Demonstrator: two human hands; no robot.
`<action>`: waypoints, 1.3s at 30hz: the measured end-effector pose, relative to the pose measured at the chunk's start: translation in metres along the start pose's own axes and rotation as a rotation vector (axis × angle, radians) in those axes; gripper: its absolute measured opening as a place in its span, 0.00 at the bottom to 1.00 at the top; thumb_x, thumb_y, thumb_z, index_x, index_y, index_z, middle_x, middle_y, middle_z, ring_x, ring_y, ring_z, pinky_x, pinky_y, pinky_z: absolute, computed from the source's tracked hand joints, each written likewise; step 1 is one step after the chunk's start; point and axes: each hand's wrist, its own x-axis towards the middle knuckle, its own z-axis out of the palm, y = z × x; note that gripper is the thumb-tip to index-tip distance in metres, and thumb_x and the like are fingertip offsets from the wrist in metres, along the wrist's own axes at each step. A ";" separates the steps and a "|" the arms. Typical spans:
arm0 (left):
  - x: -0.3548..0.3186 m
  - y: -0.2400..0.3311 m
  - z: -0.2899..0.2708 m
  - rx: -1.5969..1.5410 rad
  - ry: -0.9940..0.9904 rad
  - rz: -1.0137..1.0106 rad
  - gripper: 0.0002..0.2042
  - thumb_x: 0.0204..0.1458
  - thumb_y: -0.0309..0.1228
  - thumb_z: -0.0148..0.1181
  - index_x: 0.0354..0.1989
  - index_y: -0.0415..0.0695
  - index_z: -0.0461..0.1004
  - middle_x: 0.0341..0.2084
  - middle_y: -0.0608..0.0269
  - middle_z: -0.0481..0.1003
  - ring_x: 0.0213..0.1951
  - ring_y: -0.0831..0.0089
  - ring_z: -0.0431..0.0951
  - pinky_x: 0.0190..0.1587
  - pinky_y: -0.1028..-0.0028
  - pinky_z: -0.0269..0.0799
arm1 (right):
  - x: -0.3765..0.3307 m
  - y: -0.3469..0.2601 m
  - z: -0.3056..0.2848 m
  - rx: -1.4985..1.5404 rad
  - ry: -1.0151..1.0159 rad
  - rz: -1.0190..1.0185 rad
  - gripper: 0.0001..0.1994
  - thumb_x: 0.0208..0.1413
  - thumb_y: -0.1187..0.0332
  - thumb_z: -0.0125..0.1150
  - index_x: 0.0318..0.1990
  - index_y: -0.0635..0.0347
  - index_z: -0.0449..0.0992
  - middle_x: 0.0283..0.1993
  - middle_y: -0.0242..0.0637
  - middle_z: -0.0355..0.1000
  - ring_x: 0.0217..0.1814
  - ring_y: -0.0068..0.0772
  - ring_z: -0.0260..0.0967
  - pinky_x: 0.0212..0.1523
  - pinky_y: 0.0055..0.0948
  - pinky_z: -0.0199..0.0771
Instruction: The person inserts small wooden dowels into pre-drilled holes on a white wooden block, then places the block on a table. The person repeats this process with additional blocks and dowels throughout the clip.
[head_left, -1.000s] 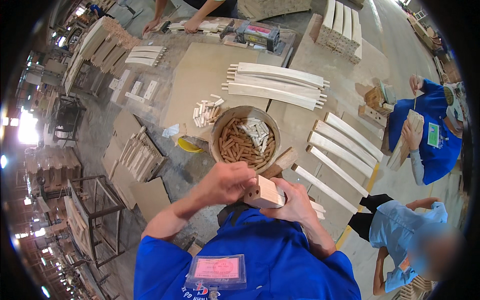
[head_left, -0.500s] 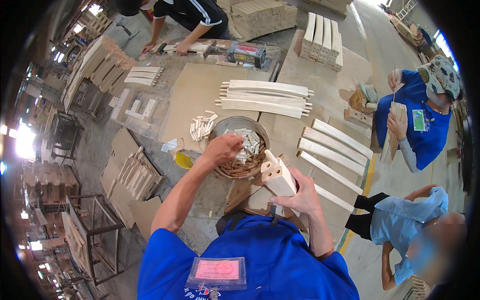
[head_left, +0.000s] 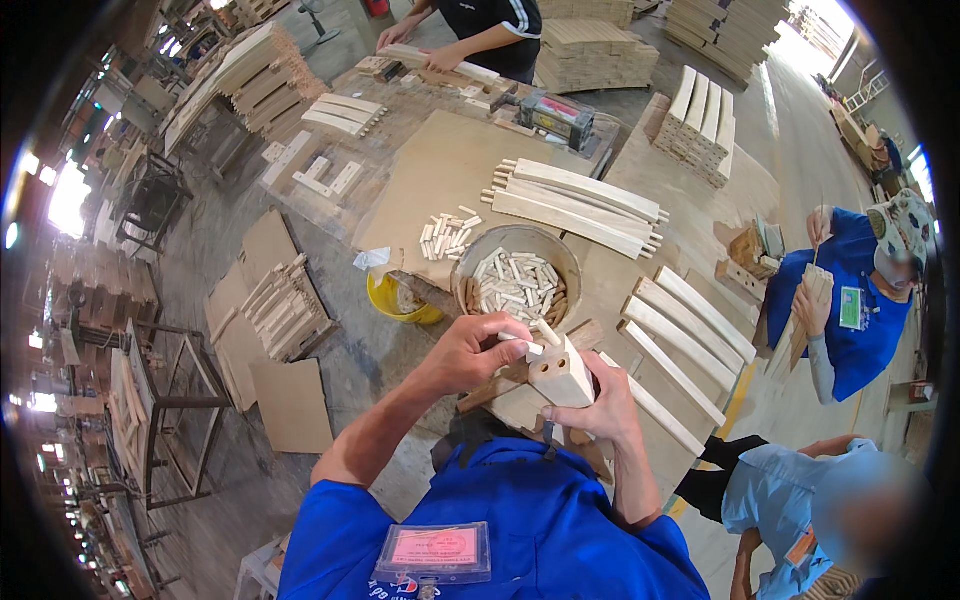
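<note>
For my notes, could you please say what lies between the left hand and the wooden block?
The head view shows a pale dowel in the left hand, near the block.

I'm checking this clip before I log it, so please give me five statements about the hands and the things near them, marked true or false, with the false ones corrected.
1. The right hand holds a wooden block. True.
2. The left hand is empty. False: it holds a pale dowel.
3. The round bucket has dowels in it. True.
4. The yellow container stands to the right of the bucket. False: it is on the left.
5. Loose pale dowels lie outside the bucket, to its left. True.
</note>
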 end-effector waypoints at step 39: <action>0.154 -0.116 -0.034 1.013 -0.595 -0.057 0.15 0.47 0.26 0.63 0.45 0.39 0.78 0.35 0.45 0.80 0.34 0.52 0.82 0.37 0.59 0.80 | -0.003 0.023 -0.036 0.072 0.094 0.159 0.37 0.34 0.58 0.85 0.56 0.60 0.79 0.44 0.40 0.83 0.46 0.31 0.81 0.50 0.33 0.79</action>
